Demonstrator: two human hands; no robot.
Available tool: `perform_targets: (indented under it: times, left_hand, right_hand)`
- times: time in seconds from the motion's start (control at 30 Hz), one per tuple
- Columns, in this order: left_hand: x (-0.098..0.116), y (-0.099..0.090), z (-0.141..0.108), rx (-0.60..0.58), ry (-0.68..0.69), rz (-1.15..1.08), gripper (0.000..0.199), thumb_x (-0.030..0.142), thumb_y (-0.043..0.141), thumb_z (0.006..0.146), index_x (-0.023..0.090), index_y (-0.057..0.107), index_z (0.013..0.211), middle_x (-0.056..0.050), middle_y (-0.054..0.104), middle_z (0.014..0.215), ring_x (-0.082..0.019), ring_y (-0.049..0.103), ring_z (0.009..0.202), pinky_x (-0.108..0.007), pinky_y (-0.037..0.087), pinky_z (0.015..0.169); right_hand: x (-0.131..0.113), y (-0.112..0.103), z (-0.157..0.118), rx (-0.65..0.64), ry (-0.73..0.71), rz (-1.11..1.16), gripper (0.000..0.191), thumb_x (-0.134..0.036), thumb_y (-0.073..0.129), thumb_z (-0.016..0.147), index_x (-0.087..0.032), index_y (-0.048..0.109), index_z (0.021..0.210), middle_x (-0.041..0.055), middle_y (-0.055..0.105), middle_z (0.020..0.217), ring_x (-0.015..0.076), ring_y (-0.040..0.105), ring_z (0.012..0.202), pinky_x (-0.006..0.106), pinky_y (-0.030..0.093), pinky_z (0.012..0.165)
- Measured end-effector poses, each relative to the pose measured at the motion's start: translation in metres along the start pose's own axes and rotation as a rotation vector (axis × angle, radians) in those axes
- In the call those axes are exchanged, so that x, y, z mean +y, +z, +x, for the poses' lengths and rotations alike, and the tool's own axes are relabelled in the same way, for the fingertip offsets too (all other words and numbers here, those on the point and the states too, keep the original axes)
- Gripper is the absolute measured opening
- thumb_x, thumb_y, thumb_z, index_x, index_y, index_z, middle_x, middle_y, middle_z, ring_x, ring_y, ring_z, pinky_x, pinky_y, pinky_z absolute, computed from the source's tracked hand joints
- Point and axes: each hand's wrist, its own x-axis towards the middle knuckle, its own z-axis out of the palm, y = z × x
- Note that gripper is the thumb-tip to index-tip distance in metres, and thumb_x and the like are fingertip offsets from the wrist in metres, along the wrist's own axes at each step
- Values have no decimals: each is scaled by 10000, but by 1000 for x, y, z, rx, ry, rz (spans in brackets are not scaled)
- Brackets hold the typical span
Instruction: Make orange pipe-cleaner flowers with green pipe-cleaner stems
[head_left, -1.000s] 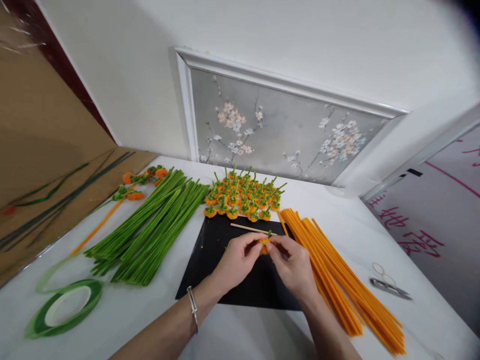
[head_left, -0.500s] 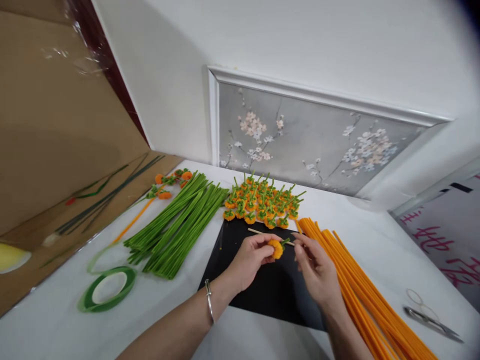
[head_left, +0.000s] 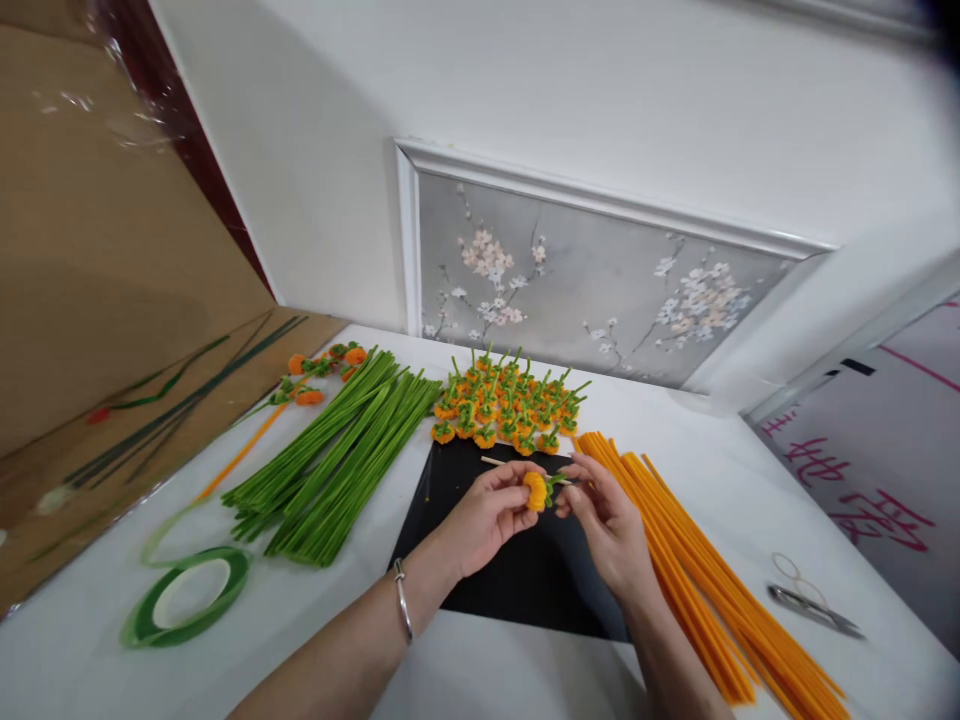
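Over the black mat [head_left: 517, 590], my left hand [head_left: 487, 515] pinches a small fuzzy orange flower head [head_left: 535, 490] between thumb and fingers. Its green pipe-cleaner stem [head_left: 556, 480] points right, toward my right hand [head_left: 607, 530]. The thumb and fingers of that hand close on the stem's end; the exact contact is partly hidden. Behind my left fingertips lies a thin pale stick [head_left: 491, 461], mostly covered by the hands. Just past the mat stand several finished orange flower heads [head_left: 510, 400] with green stems upward.
Green pipe cleaners [head_left: 337, 460] lie left of the mat, orange ones [head_left: 697, 560] on the right. A roll of green tape [head_left: 184, 597] is at the front left, small scissors [head_left: 814, 610] at the far right. Behind the white table [head_left: 315, 640] rises a wall with a floral panel [head_left: 585, 270].
The flower head has been turned so its green stem points more to the right. My right fingers have come in closer to the stem. The view has shifted slightly.
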Motion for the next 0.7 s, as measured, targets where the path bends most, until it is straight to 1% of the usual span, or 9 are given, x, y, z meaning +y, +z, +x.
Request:
perform_targets:
  times: [0.03, 0.13, 0.23, 0.37, 0.5, 0.57, 0.63, 0.67, 0.7]
  left_hand:
    - [-1, 0, 0, -11, -10, -9, 220, 84, 694, 713, 125, 679, 929, -36, 625, 851, -91, 600, 706, -188, 484, 641]
    - [-1, -2, 0, -42, -52, -49, 231, 60, 684, 711, 113, 685, 935, -48, 639, 839, -103, 621, 706, -191, 497, 654]
    - [0, -5, 0, -56, -88, -108, 241, 28, 655, 711, 108, 681, 937, -56, 646, 823, -112, 632, 695, -199, 509, 658]
    - [2, -6, 2, -4, -105, -189, 219, 6, 607, 731, 100, 661, 921, -67, 638, 823, -115, 634, 691, -198, 519, 652]
    - [2, -6, 2, 17, -147, -267, 166, 11, 565, 773, 87, 632, 904, -64, 617, 806, -95, 618, 681, -161, 505, 642]
    - [0, -5, 0, 31, -178, -294, 140, 26, 557, 790, 91, 614, 900, -57, 609, 798, -86, 614, 663, -143, 491, 617]
    - [-2, -5, -2, 37, -204, -284, 137, 31, 571, 780, 96, 601, 896, -50, 605, 803, -84, 615, 650, -147, 485, 618]
    - [-4, -5, -3, 36, -205, -266, 144, 47, 594, 774, 100, 600, 907, -44, 602, 804, -88, 620, 651, -154, 483, 622]
    - [-5, -5, -4, 29, -209, -236, 150, 99, 623, 782, 107, 601, 931, -41, 601, 814, -95, 623, 657, -169, 485, 628]
  right_hand:
    - [0, 0, 0, -3, -23, -24, 301, -324, 550, 887, -242, 582, 1175, 43, 656, 988, 125, 629, 667, 295, 559, 671]
    - [-4, -1, 1, -6, -102, -147, 158, -296, 553, 884, -214, 662, 964, 42, 663, 882, 143, 621, 687, 279, 542, 657]
    - [-9, -1, 2, -9, -178, -289, 142, -256, 541, 888, -206, 659, 827, 49, 657, 848, 161, 627, 744, 280, 536, 681]
    - [-13, -2, 4, -61, -326, -449, 210, -210, 460, 925, -212, 657, 853, 61, 657, 857, 168, 638, 800, 290, 547, 727]
    - [-10, -4, 2, -88, -450, -538, 215, -189, 450, 932, -211, 659, 977, 71, 666, 926, 167, 653, 858, 286, 563, 767]
    - [-5, -5, -1, -90, -497, -582, 211, -198, 473, 925, -222, 660, 1019, 71, 669, 971, 173, 662, 881, 293, 569, 786]
    - [2, -8, -5, -45, -548, -625, 194, -200, 493, 920, -228, 669, 996, 68, 668, 963, 175, 667, 867, 295, 572, 787]
    - [5, -9, -6, -42, -578, -643, 183, -198, 502, 917, -224, 668, 991, 69, 668, 966, 175, 668, 866, 289, 570, 782]
    - [8, -11, -8, -38, -592, -659, 172, -198, 511, 916, -219, 663, 992, 69, 665, 967, 173, 667, 862, 283, 566, 781]
